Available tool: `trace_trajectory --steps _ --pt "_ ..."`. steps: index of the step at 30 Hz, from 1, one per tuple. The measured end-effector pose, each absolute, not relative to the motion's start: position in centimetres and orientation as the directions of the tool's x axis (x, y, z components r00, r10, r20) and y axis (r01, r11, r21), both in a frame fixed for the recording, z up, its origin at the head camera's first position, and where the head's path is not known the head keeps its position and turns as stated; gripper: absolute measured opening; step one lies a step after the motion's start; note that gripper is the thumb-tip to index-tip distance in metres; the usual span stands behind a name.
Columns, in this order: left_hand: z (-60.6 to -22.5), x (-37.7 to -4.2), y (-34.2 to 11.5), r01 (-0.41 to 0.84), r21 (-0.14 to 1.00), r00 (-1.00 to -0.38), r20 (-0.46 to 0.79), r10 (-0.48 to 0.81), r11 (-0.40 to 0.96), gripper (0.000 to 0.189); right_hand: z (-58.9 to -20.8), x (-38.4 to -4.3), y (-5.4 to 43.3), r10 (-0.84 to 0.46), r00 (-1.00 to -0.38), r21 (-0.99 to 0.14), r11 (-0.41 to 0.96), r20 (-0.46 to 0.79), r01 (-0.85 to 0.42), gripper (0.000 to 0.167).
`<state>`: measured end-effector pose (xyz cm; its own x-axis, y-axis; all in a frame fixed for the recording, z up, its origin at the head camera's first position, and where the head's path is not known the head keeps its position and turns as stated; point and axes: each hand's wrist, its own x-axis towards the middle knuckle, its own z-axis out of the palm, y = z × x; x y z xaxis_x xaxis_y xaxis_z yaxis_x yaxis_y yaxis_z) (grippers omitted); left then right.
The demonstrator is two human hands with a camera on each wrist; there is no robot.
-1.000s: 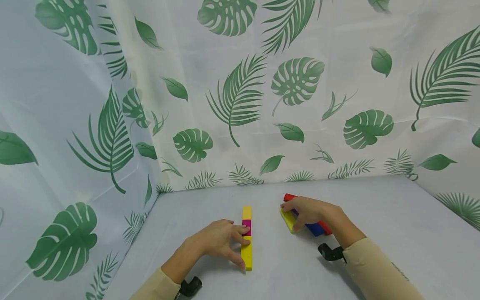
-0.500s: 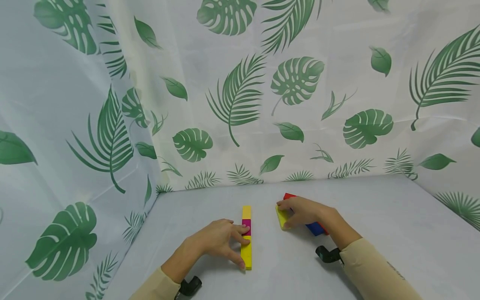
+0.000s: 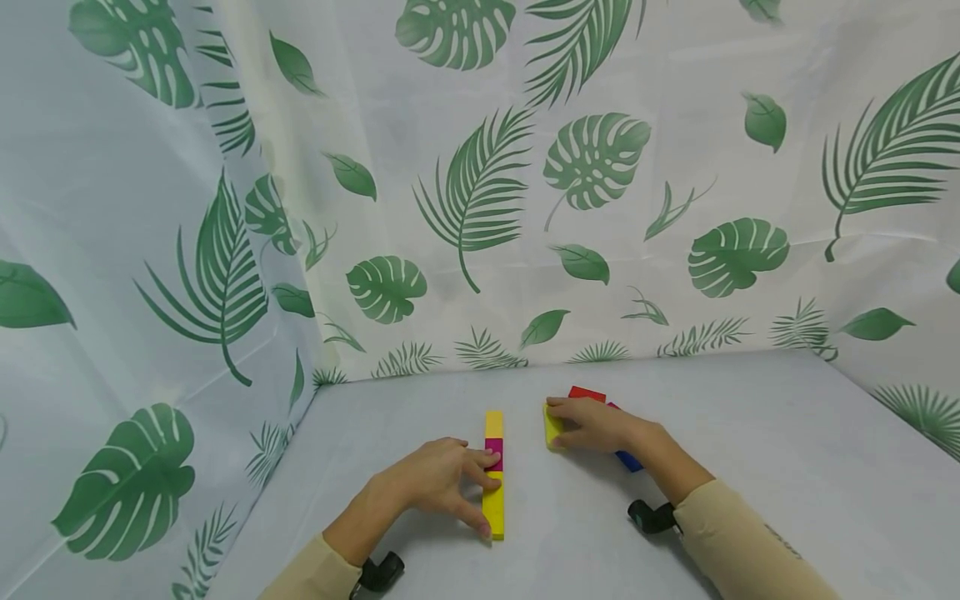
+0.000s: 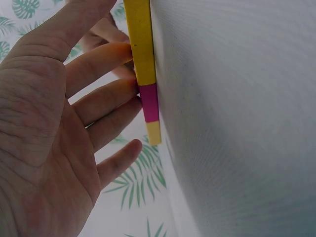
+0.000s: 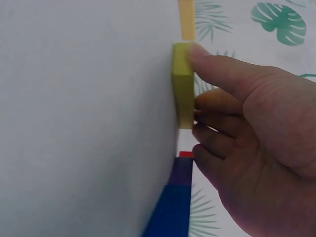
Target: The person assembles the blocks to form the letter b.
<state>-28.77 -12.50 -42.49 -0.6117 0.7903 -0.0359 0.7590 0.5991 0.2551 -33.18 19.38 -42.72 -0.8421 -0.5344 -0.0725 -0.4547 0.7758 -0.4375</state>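
Observation:
My left hand (image 3: 431,479) rests at a straight row of blocks, fingers loosely extended. The row runs from a light yellow block (image 3: 493,423) through a magenta block (image 3: 495,445) to a longer yellow block (image 3: 492,510). Its thumb touches the near end, and other fingertips lie along the magenta and yellow blocks. To the right, my right hand (image 3: 600,423) holds another yellow block (image 3: 552,425) between thumb and fingers, low over the table and apart from the row. A purple block (image 5: 181,170) and a blue block (image 5: 170,212) lie beside that hand, partly hidden beneath it in the head view.
A red block (image 3: 587,393) lies just beyond my right hand. The white table (image 3: 787,433) meets a leaf-patterned curtain (image 3: 465,325) at the back and sides. Black wrist cameras (image 3: 651,517) hang under both wrists, close to the tabletop.
My right hand has moved left with its yellow block, closer to the row and away from the blue block. More of the red block shows behind it. The left hand has stayed put.

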Motion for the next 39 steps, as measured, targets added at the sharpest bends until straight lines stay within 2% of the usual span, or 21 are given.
trace_trajectory --steps 19,39 --pt "-42.3 -28.6 -12.4 0.765 0.248 -0.606 -0.036 0.795 0.594 0.072 -43.2 -33.4 18.8 -0.538 -0.840 -0.449 0.768 -0.065 -0.457 0.066" --pt "-42.2 -28.5 -12.3 0.748 0.260 -0.623 -0.046 0.781 0.611 0.071 -44.0 -33.9 17.8 -0.533 -0.845 -0.468 0.739 0.031 -0.484 0.055"
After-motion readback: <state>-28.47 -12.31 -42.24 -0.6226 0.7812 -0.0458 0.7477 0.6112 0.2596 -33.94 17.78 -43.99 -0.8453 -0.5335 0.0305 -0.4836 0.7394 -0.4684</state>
